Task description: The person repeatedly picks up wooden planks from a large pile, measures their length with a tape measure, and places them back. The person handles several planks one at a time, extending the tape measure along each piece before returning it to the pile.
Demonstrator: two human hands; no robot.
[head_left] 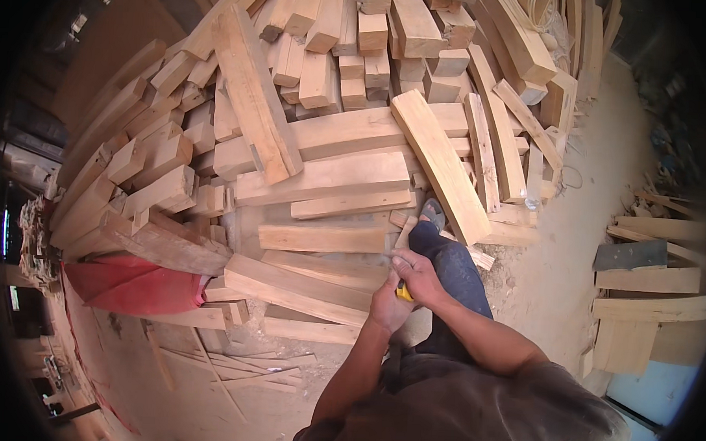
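My two hands meet in front of my body, over my bent leg. My left hand (387, 307) is closed round a small yellow object (403, 291), mostly hidden in the grip, so its kind does not show. My right hand (417, 276) is closed too, its fingers curled against the left one; what they hold, if anything, is hidden. Just left of the hands lie a thick wooden beam (295, 290) and a flat plank (321, 239). Beyond them a long squared beam (440, 165) leans at a slant, its near end close to my knee.
A large heap of squared timbers (320, 77) fills the far side. A red cloth or sack (133, 283) lies at the left, with thin wood strips (236, 369) on the floor nearer me. More boards (652, 308) are stacked at the right. My shod foot (432, 214) stands among the timber.
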